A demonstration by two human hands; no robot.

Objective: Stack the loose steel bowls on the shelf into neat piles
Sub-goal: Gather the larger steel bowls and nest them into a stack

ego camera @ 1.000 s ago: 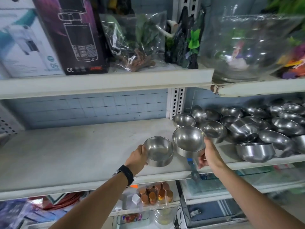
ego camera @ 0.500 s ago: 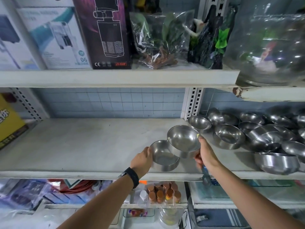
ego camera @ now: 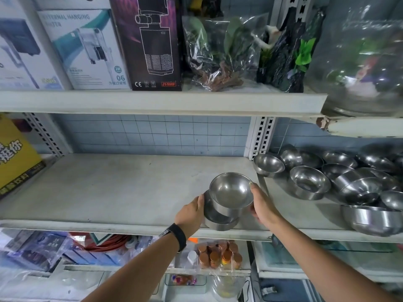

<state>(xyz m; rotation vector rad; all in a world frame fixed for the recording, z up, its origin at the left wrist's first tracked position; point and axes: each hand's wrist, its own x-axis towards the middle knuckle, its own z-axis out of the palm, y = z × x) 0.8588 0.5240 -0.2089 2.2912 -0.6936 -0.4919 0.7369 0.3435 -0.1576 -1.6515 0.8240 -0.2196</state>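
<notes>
My right hand (ego camera: 262, 205) grips a steel bowl (ego camera: 231, 190) by its right rim and holds it tilted, its base partly inside a second steel bowl (ego camera: 220, 222). That lower bowl rests on the grey shelf (ego camera: 109, 192) near the front edge, and my left hand (ego camera: 192, 213) clasps its left side. A black band circles my left wrist. Several loose steel bowls (ego camera: 309, 182) lie jumbled on the right part of the shelf, some upright, some tipped on their sides.
A perforated white upright (ego camera: 260, 136) stands behind the bowls. A yellow box (ego camera: 15, 158) leans at the shelf's left end. The shelf above (ego camera: 161, 102) carries boxes and bagged plants. Small jars (ego camera: 220, 256) sit on the shelf below.
My right hand has carried its bowl left and down over the bowl in my left hand, so the two now overlap. The view has shifted left.
</notes>
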